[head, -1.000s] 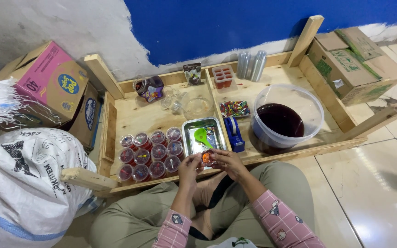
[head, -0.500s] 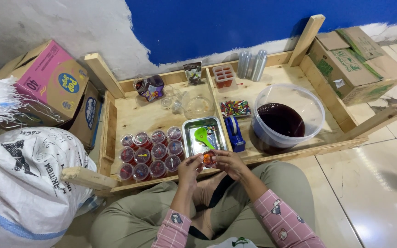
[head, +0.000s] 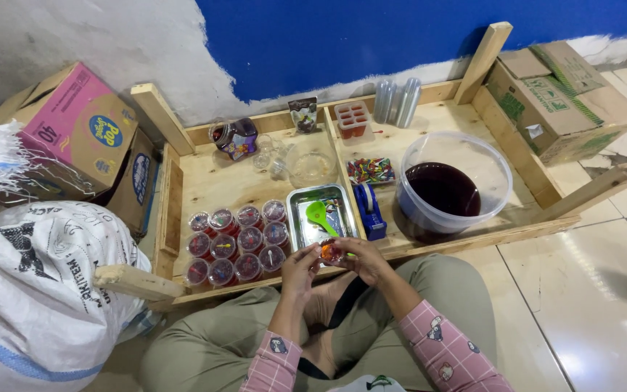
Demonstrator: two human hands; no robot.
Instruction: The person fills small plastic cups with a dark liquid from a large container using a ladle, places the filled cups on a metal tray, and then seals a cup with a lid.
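Both hands — left hand (head: 300, 265) and right hand (head: 363, 258) — grasp one small red cup (head: 331, 252) just below the metal tray (head: 300, 218), beside the filled cups (head: 237, 242).

bright, even overhead light, glare on the floor tiles (head: 582, 305), wide-angle bending at edges

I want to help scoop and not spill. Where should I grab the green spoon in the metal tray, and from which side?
Take the green spoon by its thin handle, which points down toward the near edge of the metal tray. Come from above on the near side. The round bowl end lies farther in, so fingers stay off it, and the blue tape dispenser beside the tray stays out of the way.
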